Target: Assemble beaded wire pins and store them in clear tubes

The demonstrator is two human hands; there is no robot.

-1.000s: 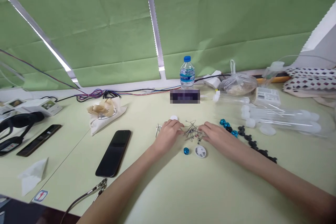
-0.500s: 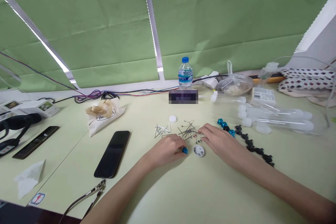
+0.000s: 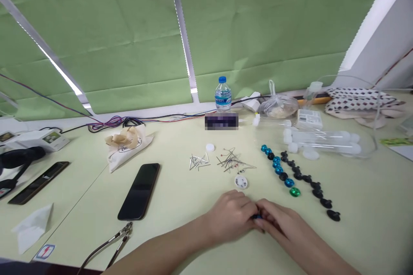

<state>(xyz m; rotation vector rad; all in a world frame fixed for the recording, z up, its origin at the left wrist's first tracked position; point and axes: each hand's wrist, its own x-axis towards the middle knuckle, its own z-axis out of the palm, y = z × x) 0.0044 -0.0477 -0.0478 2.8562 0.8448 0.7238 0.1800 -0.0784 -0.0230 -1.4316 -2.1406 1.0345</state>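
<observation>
My left hand [image 3: 230, 216] and my right hand [image 3: 279, 223] meet low over the table, fingertips close together. My left hand is closed on a small blue round part [image 3: 257, 216], of which only a sliver shows. The fingers of my right hand are pinched against the same spot; whatever they hold is hidden. Just beyond lies a small white round dish [image 3: 241, 181] with tiny pieces in it. Behind it are a loose pile of thin wire pins [image 3: 232, 162] and several short silver rods [image 3: 198, 161].
Right of my hands run a row of blue and black round parts [image 3: 278, 171], a green one [image 3: 294, 192] and a row of black knobs [image 3: 307, 178]. Clear tubes [image 3: 322, 148] lie behind. A phone [image 3: 138, 191] is at left; a water bottle [image 3: 223, 96] stands at the back.
My right hand has left the wire pins and come back towards me. My left hand has moved nearer and to the right with the blue part, and both hands now meet. The view has shifted slightly.
</observation>
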